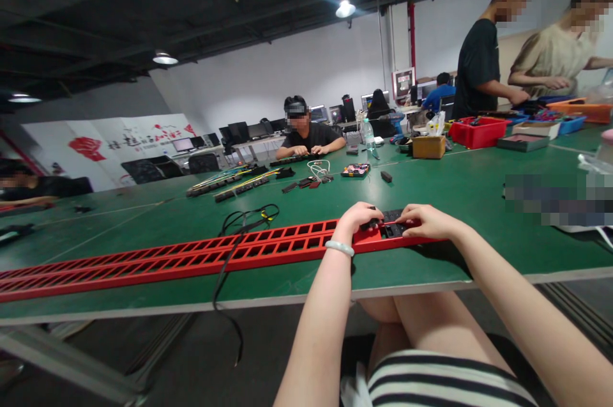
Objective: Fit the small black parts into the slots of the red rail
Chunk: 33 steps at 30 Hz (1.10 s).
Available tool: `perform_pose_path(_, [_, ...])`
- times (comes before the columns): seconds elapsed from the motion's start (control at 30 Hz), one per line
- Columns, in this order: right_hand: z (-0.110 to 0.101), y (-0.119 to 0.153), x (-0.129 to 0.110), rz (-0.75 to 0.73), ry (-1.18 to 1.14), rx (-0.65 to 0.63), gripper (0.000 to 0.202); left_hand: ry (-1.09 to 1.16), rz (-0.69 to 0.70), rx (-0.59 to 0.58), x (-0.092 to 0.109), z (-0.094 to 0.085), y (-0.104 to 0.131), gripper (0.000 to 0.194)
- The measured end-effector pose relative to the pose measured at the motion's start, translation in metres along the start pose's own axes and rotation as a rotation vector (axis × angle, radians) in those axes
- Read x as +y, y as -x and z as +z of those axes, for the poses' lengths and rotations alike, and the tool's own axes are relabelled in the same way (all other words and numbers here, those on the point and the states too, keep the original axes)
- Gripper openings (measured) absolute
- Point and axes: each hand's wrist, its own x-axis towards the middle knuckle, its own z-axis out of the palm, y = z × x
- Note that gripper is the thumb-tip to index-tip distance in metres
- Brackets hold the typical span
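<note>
A long red slotted frame (287,255) lies along the near side of the green table, with two rows of slanted openings. Black blocks (395,230) sit at its right end, between my hands. My left hand (355,218), with a pale bracelet at the wrist, is closed around a small black part (371,223) just above the frame. From the other side my right hand (425,222) reaches in, thumb and fingertips brought together at the black blocks. Something thin and red shows near its fingertips. Whatever it pinches is too small to make out.
A black cable (228,260) drapes over the frame and hangs off the table edge. Farther back are dark strips with wires (244,188), a patterned box (355,170), a bottle (369,138) and a red bin (479,132). Other people work around the table.
</note>
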Motion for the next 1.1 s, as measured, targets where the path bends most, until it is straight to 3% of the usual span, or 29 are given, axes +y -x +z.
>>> perform_pose_path(0.87, [-0.0006, -0.001, -0.0019, -0.086, 0.079, -0.033, 0.031, 0.004, 0.031, -0.025, -0.0005, -0.0003, -0.0029, 0.015])
perform_pose_path(0.97, [0.001, -0.0017, -0.004, -0.085, 0.07, 0.016, 0.035, 0.041, 0.044, -0.039, 0.001, 0.0001, -0.0026, 0.021])
perform_pose_path(1.1, [0.0037, -0.0037, -0.0055, -0.08, 0.058, 0.173, 0.046, 0.101, 0.131, -0.016, 0.0045, 0.0007, -0.0005, 0.027])
